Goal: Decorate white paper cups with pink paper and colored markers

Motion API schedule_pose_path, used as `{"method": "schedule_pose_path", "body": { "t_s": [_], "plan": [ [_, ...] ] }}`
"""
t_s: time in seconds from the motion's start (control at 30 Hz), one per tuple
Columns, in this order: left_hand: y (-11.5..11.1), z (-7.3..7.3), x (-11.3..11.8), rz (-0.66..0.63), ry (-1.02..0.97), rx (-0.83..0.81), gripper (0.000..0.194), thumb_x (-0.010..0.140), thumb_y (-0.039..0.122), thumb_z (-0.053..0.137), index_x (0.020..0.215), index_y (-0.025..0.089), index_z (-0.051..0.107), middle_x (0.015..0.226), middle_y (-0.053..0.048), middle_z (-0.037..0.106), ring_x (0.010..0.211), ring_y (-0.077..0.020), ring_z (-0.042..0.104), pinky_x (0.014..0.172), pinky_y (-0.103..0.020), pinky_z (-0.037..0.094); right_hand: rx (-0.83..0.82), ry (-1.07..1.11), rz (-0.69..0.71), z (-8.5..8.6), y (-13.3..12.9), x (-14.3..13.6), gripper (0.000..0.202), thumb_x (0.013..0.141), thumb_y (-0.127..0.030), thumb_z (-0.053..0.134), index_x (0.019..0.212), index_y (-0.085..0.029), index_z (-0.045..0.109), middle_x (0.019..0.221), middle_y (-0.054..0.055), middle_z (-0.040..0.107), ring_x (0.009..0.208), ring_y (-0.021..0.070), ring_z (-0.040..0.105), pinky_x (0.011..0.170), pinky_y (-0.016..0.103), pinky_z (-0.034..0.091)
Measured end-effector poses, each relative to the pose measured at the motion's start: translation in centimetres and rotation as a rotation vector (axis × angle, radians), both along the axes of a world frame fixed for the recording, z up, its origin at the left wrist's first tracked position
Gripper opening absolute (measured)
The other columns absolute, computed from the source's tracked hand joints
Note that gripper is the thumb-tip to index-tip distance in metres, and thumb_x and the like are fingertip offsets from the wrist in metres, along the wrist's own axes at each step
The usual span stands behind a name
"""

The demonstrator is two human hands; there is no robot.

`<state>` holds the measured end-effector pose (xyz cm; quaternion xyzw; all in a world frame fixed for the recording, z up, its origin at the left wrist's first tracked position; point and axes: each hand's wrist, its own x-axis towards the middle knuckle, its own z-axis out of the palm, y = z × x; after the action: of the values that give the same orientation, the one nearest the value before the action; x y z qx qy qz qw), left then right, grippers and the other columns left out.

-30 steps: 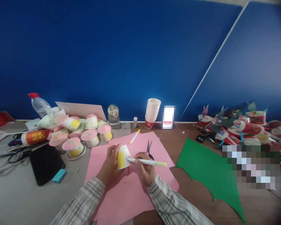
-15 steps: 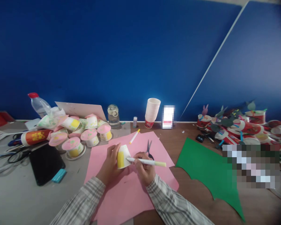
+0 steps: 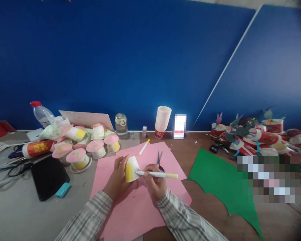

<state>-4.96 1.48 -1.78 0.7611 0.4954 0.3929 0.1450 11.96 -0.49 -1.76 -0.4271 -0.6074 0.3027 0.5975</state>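
My left hand [image 3: 117, 175] is closed around a white paper cup [image 3: 132, 169] with a yellow patch drawn on its side. The cup is held tilted above pink paper [image 3: 130, 214]. Between the fingers of my right hand [image 3: 155, 182] is a white marker [image 3: 157, 174] with a pale yellow end; its tip meets the cup's side, right of the yellow patch. Scissors [image 3: 160, 161] lie just beyond my right hand, their handles partly hidden. A marker cap or short yellow-and-white marker [image 3: 144, 147] rests on the pink paper behind the cup.
Decorated cups with pink tops [image 3: 96, 149] crowd the left, near a black tablet [image 3: 50, 177] and a jar [image 3: 121, 125]. A tall cup stack [image 3: 163, 121] stands at the back. Cut green paper [image 3: 223, 190] and piled red cups [image 3: 273, 135] are on the right.
Both hands keep their hold on cup and marker, nearly unmoved. The whole view has shifted very slightly.
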Motion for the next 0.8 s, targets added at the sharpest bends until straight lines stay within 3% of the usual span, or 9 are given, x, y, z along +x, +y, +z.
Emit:
{"method": "schedule_pose_path", "body": {
  "t_s": [0.23,0.53,0.8],
  "plan": [
    [0.14,-0.22,-0.08,-0.001,0.016,0.002,0.089,0.054,0.029,0.073,0.127,0.024,0.021,0.114,-0.01,0.038,0.107,-0.0283,0.042,0.09,-0.05,0.044,-0.027,0.051,0.002,-0.71,0.01,0.1,0.012,0.072,-0.025,0.052,0.066,-0.02,0.06,0.057,-0.003,0.059,0.051,0.014,0.054,0.049,0.023,0.043],
    [-0.13,0.16,0.07,0.008,0.011,-0.018,0.086,0.055,0.03,0.071,0.126,0.024,0.022,0.114,-0.009,0.038,0.109,-0.0273,0.041,0.093,-0.048,0.043,-0.063,0.142,0.033,-0.21,-0.13,0.21,0.015,0.071,-0.027,0.053,0.058,-0.019,0.058,0.054,-0.002,0.059,0.051,0.0145,0.054,0.047,0.023,0.043],
    [-0.19,0.4,0.24,0.007,0.004,-0.011,0.085,0.057,0.037,0.071,0.125,0.024,0.023,0.114,-0.009,0.039,0.109,-0.0272,0.04,0.093,-0.049,0.042,-0.093,0.204,0.046,-0.32,0.17,-0.04,0.015,0.076,-0.03,0.054,0.068,-0.019,0.059,0.051,-0.004,0.058,0.041,0.0101,0.048,0.039,0.019,0.039]
  ]
}}
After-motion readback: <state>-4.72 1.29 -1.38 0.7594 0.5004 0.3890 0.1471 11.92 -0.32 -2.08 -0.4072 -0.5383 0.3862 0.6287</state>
